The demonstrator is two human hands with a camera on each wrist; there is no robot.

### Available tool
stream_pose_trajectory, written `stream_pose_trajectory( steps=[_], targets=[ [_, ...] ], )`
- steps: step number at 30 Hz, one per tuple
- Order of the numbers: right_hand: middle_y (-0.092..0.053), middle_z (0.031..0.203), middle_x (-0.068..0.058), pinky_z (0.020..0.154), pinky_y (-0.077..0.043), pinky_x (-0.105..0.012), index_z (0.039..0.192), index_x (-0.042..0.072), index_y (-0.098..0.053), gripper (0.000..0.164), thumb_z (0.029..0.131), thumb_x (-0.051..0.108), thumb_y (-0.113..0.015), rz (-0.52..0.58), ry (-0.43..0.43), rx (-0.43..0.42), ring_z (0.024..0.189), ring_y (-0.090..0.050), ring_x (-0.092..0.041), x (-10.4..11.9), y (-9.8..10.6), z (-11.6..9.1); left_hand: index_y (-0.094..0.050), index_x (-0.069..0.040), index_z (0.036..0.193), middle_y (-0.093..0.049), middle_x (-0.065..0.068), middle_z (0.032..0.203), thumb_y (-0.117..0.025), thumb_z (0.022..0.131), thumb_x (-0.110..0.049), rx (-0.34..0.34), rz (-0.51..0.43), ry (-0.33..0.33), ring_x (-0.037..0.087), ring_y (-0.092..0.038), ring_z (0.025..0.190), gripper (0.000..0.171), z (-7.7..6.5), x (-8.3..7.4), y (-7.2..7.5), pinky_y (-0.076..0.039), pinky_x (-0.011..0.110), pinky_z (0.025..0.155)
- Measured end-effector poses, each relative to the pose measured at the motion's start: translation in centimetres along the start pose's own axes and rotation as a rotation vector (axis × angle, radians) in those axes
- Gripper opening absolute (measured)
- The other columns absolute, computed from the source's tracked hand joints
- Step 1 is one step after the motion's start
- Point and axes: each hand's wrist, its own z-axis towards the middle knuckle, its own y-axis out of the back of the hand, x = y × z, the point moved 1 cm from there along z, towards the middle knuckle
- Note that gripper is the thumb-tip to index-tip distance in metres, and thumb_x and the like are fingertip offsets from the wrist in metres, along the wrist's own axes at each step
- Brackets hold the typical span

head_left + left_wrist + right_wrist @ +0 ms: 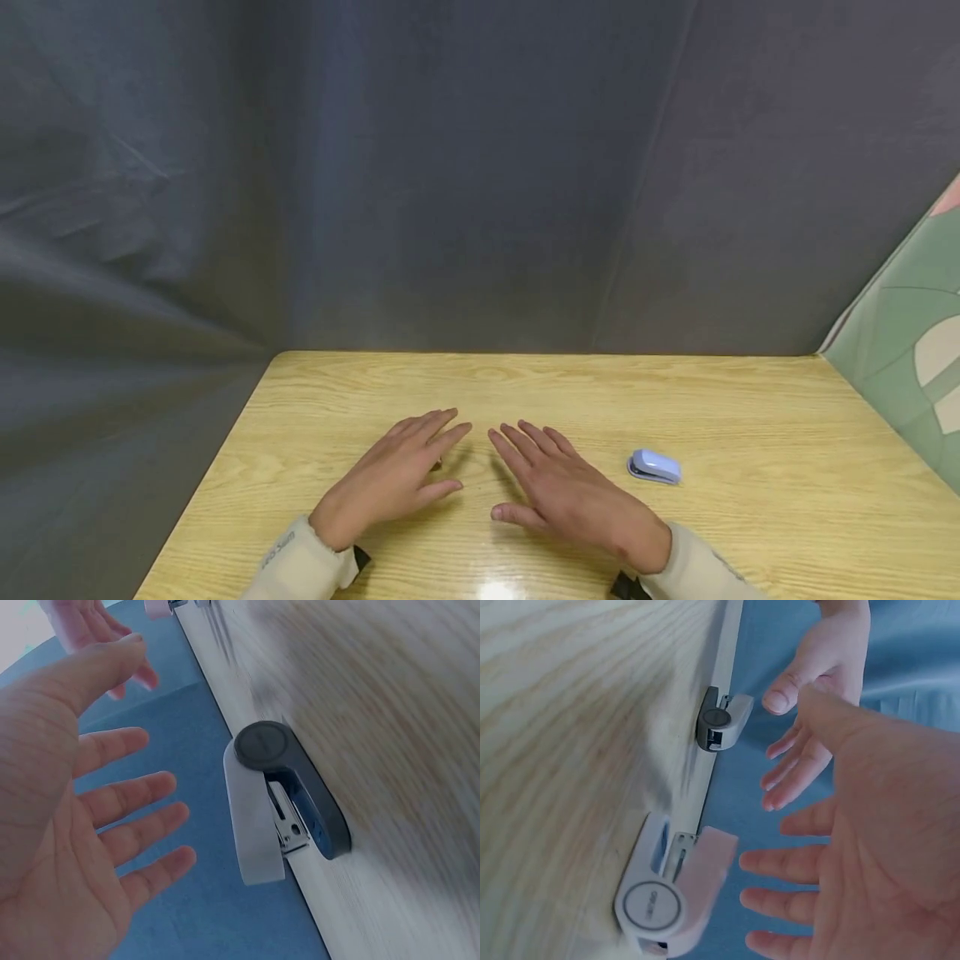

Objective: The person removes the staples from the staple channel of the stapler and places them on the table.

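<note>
My left hand (pixel 397 475) and right hand (pixel 566 492) hover palms down above the table, fingers spread, holding nothing. In the left wrist view, a small dark-grey and white stapler (pixel 255 810) stands on the table near the left fingers. The head view mostly hides it behind that hand. A light-blue stapler (pixel 654 467) lies to the right of my right hand in the head view. The right wrist view shows a pinkish and white stapler (pixel 675 889) beside the right fingertips; I cannot tell whether it is the light-blue one.
The wood-grain table (pixel 525 379) ends at a dark curtain (pixel 480 175) behind it. More curtain hangs along the left edge. A green patterned cloth (pixel 900 350) borders the table on the right.
</note>
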Motion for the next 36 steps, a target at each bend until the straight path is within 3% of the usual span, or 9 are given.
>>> stream_pose_trajectory(
  steps=[8, 17, 25, 32, 36],
  targets=[
    [-0.035, 0.162, -0.016, 0.117, -0.024, -0.057, 0.161, 0.007, -0.031, 0.069, 0.109, 0.052, -0.039, 0.016, 0.007, 0.017, 0.15, -0.027, -0.038, 0.3, -0.4, 1.2, -0.044, -0.013, 0.156, -0.036, 0.013, 0.161, -0.069, 0.099, -0.043, -0.005, -0.065, 0.038, 0.034, -0.039, 0.145, 0.069, -0.9, 1.2, 0.2, -0.033, 0.056, 0.112],
    [-0.04, 0.159, -0.012, 0.115, -0.03, -0.052, 0.158, 0.007, -0.037, 0.068, 0.11, 0.054, -0.032, -0.001, 0.029, -0.013, 0.147, -0.035, -0.031, 1.5, -1.1, 3.6, -0.047, -0.011, 0.154, -0.041, 0.016, 0.158, -0.07, 0.097, -0.046, -0.033, -0.202, 0.135, 0.038, -0.042, 0.141, 0.071, -1.7, 4.2, 1.0, -0.037, 0.06, 0.108],
    [-0.057, 0.142, -0.004, 0.106, -0.043, -0.05, 0.149, 0.014, -0.053, 0.045, 0.11, 0.036, -0.048, -0.039, 0.046, -0.136, 0.132, -0.051, -0.023, 2.2, -1.7, 5.3, -0.051, -0.011, 0.151, -0.041, 0.017, 0.157, -0.071, 0.096, -0.048, -0.039, -0.206, 0.173, 0.039, -0.043, 0.141, 0.069, -2.5, 5.7, 0.6, -0.039, 0.059, 0.107],
    [-0.062, 0.134, -0.004, 0.103, -0.046, -0.044, 0.144, 0.012, -0.058, 0.042, 0.108, 0.034, -0.055, -0.106, 0.054, -0.18, 0.12, -0.057, -0.022, 2.5, -2.0, 6.5, -0.053, -0.009, 0.149, -0.049, 0.015, 0.151, -0.075, 0.095, -0.043, -0.055, -0.196, 0.179, 0.036, -0.049, 0.136, 0.067, -3.1, 6.5, 0.5, -0.042, 0.056, 0.106],
    [-0.063, 0.13, -0.004, 0.098, -0.049, -0.04, 0.143, 0.012, -0.059, 0.044, 0.107, 0.038, -0.056, -0.116, 0.051, -0.189, 0.113, -0.058, -0.02, 2.6, -2.3, 7.0, -0.057, -0.006, 0.145, -0.057, 0.01, 0.141, -0.077, 0.094, -0.04, -0.044, -0.212, 0.18, 0.032, -0.057, 0.126, 0.064, -3.4, 6.6, 0.7, -0.048, 0.052, 0.099]
  ],
)
